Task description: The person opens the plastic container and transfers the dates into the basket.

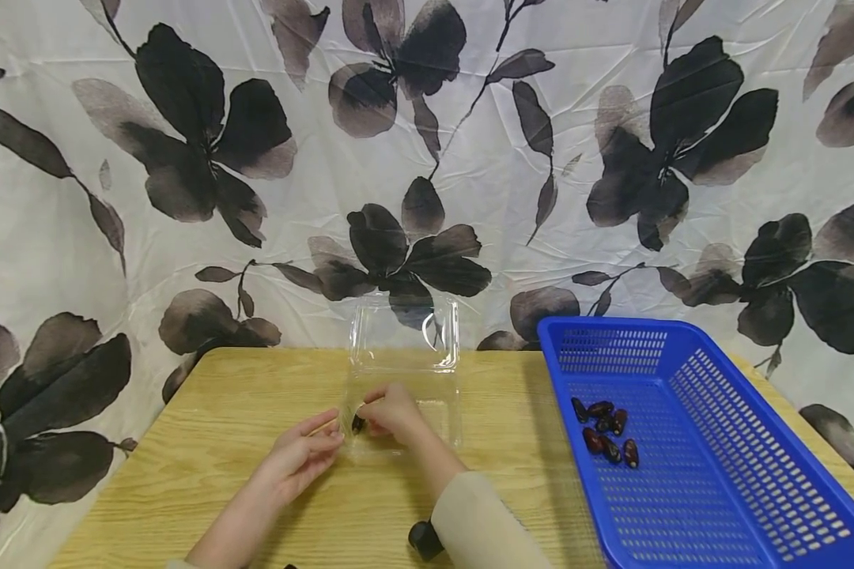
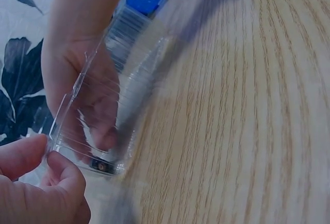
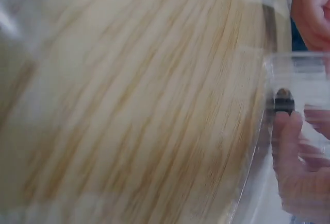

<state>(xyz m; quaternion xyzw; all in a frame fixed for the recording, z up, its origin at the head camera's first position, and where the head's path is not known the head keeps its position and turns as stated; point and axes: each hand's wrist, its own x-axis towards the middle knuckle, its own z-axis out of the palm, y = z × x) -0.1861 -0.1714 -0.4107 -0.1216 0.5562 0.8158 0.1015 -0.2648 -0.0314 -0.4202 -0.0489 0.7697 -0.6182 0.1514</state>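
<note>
A clear plastic clamshell container (image 1: 437,419) stands on the table with its lid (image 1: 406,369) raised at the back. My left hand (image 1: 295,460) is at the container's left side; in the left wrist view its thumb and forefinger pinch the clear rim (image 2: 52,131). My right hand (image 1: 396,415) reaches down inside the container, fingers bent together. At its fingertips is a dark brown date (image 1: 358,424), close to the left wall. Through the clear plastic in the right wrist view, the date (image 3: 283,101) shows right at the fingertips.
To the right stands a blue perforated basket (image 1: 683,506) with several dates (image 1: 601,435) near its left side. A black rounded object (image 1: 425,540) is beside the right sleeve (image 1: 487,521). A floral cloth (image 1: 512,182) hangs behind the wooden table (image 1: 270,387).
</note>
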